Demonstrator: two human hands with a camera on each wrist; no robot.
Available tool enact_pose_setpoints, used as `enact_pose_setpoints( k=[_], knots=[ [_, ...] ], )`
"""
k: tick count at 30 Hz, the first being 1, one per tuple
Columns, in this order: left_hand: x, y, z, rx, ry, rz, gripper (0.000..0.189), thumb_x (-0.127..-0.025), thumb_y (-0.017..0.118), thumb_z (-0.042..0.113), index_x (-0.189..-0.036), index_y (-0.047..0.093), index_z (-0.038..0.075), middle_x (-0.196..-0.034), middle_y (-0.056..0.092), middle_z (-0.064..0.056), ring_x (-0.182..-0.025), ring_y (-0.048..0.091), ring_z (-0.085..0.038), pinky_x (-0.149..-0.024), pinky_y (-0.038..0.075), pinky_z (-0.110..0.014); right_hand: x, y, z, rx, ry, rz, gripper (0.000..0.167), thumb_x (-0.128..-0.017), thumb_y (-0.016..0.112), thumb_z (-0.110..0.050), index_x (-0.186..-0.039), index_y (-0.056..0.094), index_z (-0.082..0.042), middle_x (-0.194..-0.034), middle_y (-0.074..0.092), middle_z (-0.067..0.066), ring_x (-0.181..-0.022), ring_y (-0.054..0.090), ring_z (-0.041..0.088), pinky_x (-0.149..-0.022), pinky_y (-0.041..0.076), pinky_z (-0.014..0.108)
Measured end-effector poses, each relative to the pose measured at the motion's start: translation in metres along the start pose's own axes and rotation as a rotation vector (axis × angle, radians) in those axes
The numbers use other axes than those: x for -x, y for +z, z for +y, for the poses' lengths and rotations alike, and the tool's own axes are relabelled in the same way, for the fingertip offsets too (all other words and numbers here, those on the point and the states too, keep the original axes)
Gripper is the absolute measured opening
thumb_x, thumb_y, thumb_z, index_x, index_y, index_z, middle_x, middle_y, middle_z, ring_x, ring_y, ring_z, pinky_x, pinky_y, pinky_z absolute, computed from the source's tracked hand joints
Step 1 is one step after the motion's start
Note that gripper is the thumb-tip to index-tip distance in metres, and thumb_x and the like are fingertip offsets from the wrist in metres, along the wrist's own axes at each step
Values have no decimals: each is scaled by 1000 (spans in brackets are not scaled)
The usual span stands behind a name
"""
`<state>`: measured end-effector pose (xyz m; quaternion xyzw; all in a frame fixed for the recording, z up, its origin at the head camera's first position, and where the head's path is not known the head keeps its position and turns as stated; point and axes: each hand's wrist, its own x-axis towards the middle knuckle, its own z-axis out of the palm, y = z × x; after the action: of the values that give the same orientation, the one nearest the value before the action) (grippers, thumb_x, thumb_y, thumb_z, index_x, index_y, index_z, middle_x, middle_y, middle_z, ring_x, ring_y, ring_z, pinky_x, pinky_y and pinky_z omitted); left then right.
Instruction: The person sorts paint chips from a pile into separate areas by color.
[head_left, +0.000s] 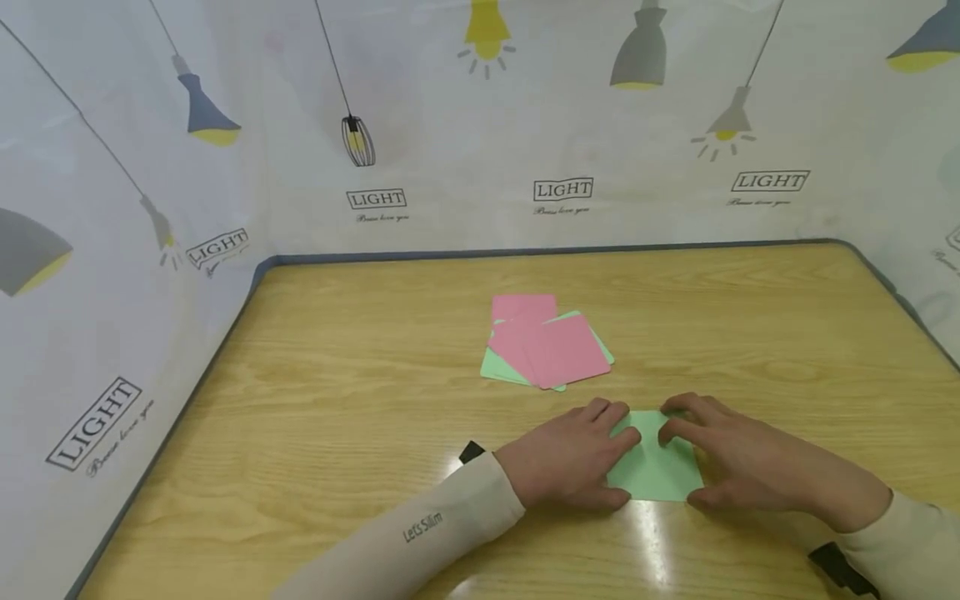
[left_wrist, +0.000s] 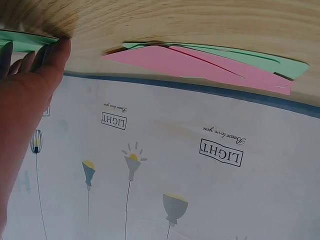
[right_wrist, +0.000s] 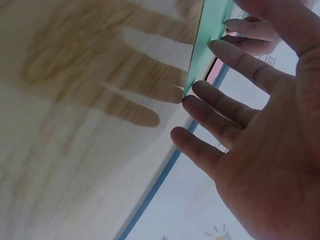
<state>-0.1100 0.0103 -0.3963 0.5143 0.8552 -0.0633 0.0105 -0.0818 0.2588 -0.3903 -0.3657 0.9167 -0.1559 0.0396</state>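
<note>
A green card (head_left: 656, 467) lies on the table between both hands. My left hand (head_left: 573, 454) holds its left side, thumb at the near corner and fingers at the far edge and on top. At the opposite side my right hand (head_left: 757, 458) holds the card likewise, its thumb at the near right corner. The left wrist view shows the left hand (left_wrist: 37, 82) against the green card (left_wrist: 30, 39). In the right wrist view, the fingers of the right hand (right_wrist: 270, 130) are spread along the green card's (right_wrist: 202, 45) edge. Whether several cards are stacked there cannot be told.
Beyond the hands lies a loose, overlapping pile of pink cards (head_left: 573, 350) and green cards (head_left: 498, 367). A wooden table (head_left: 337, 375) extends around it. White sheets printed with lamps (head_left: 465, 167) enclose the table at the back and sides.
</note>
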Motion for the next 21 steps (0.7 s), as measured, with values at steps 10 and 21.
enact_pose_setpoints(
  k=[10, 21],
  knots=[
    [1, 1, 0, 16, -8, -16, 50, -90, 57, 55, -125, 51, 20, -123, 39, 2, -111, 38, -13, -92, 38, -22, -5, 0, 2, -16, 9, -41, 56, -67, 88, -26, -113, 57, -20, -131, 44, 6, -114, 47, 27, -84, 51, 44],
    [5, -7, -36, 200, -107, 7, 65, -91, 60, 52, -142, 44, 14, -146, 35, -5, -134, 31, -21, -105, 33, -25, -32, -12, 5, -7, 28, -59, 35, -79, 82, -34, -104, 62, -19, -117, 52, 2, -103, 53, 24, -81, 51, 42]
  ],
)
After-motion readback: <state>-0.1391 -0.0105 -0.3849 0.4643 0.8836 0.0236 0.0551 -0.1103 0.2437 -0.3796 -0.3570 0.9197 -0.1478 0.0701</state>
